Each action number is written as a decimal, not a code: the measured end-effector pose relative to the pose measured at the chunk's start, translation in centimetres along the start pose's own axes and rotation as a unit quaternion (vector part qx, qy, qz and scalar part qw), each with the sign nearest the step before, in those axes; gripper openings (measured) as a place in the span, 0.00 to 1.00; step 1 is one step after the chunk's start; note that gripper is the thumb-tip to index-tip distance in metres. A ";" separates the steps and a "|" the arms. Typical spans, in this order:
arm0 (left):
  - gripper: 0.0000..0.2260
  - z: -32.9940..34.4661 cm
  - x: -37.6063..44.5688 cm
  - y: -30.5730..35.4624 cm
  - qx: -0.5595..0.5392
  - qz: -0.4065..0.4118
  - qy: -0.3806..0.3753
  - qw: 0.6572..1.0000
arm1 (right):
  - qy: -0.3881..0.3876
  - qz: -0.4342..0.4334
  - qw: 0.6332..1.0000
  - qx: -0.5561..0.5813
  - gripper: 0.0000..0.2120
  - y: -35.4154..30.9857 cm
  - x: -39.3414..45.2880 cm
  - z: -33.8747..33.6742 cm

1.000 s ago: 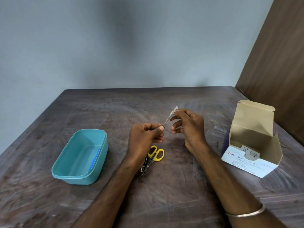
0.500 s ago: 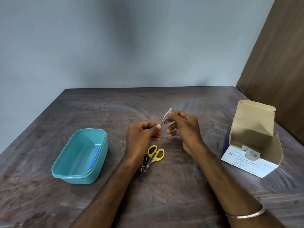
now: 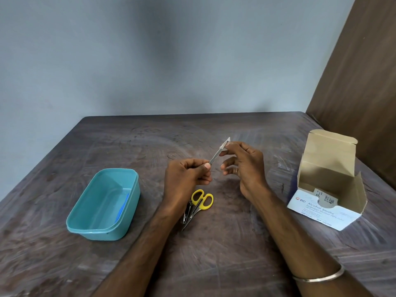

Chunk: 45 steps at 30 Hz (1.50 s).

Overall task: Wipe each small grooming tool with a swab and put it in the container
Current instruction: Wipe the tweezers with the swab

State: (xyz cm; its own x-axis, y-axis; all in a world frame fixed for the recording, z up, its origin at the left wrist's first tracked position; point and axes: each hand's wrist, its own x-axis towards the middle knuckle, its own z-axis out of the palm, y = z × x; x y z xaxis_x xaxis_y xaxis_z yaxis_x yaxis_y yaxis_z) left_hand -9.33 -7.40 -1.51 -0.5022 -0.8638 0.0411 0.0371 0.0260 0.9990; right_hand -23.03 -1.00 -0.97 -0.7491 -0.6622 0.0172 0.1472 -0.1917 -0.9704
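Note:
My left hand [image 3: 186, 179] pinches the near end of a thin metal tool [image 3: 215, 157] that slants up to the right. My right hand [image 3: 246, 168] pinches a small white swab [image 3: 226, 144] folded round the tool's far tip. Below the hands, yellow-handled scissors [image 3: 200, 203] lie on the table beside a dark metal nail clipper [image 3: 187, 213]. The teal container [image 3: 102, 205] sits to the left with a blue item [image 3: 123, 207] along its inner right wall.
An open cardboard box of alcohol swabs [image 3: 325, 189] stands at the right, lid flap up. The dark wooden table [image 3: 214, 264] meets a grey wall behind and a brown panel at the far right. A metal bangle [image 3: 317, 276] circles my right wrist.
My right hand slid the swab down the tool toward my left hand, then back up to the tip. My left hand stayed in place.

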 end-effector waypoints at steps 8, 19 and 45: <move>0.05 -0.4 0.1 0.6 -0.110 -0.079 -0.017 0.991 | 0.017 0.010 0.995 0.100 0.06 -0.7 0.6 -0.9; 0.07 -1.0 0.2 1.1 -0.230 -0.145 -0.020 0.962 | -0.073 0.038 0.992 0.094 0.09 -0.1 0.6 -0.6; 0.04 -0.6 0.0 1.0 -0.208 -0.163 -0.060 0.963 | -0.224 0.043 0.973 -0.023 0.10 0.8 -0.2 0.0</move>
State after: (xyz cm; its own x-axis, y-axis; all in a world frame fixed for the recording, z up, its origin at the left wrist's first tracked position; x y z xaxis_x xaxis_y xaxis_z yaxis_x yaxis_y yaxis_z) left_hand -8.80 -7.71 -0.53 -0.6403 -0.7272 -0.2472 0.1908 -0.4624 0.8659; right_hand -22.76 -1.03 -1.71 -0.3776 -0.9255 0.0278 0.1601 -0.0949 -0.9825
